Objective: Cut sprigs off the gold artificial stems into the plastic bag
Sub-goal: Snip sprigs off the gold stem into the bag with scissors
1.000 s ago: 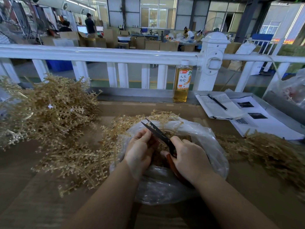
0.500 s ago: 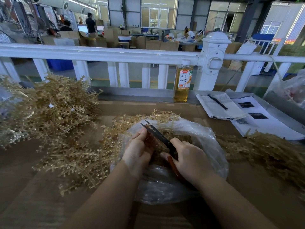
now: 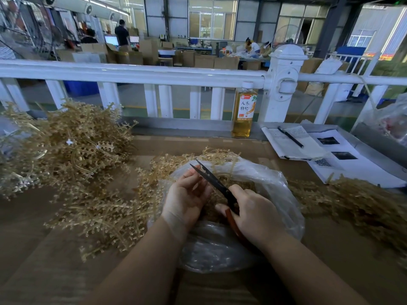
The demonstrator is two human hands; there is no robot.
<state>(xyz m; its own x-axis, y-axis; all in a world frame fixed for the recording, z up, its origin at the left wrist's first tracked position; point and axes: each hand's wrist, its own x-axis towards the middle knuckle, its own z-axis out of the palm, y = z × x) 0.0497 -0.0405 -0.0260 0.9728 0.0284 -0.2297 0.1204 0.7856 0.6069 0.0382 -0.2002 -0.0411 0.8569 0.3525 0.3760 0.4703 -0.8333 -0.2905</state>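
Cutting: right hand (image 3: 253, 214) grips the scissors (image 3: 217, 186), left hand (image 3: 187, 194) feeds a sprig at the blades, both over the mouth of the plastic bag (image 3: 275, 194).
Materials: gold stems (image 3: 66, 150) are thin moulded plastic, spiky, beaded along the branches; big tangled heap on the left of the brown counter (image 3: 33, 249), a flatter spray (image 3: 105, 216) running under the left wrist to the bag.
Bag: clear crinkled film, rim rolled open, cut gold sprigs (image 3: 246, 186) piled inside (more loose gold pieces (image 3: 352, 201) lie on the counter right of it).
Scissors: dark slim blades, red-brown handles mostly hidden in the palm; blades slightly parted, tips pointing up-left.
Change vs 0.5 s ago: small. Blades sit about the same; left fingers a bit more spread along the blade; bag and heaps unmoved.
Left hand: fingers curled, tips touching near the lower blade; the piece it pinches is too small to make out clearly.
Right hand: clamped on the handles, thumb on top.
Hands: close together, nearly touching at the blades.
Background: white railing (image 3: 132, 73) along the far counter edge, bottle of amber drink (image 3: 243, 113) upright against it, notebook (image 3: 295, 144) with a black pen (image 3: 290, 137) lying on top, printed sheets (image 3: 352, 164) beside it.
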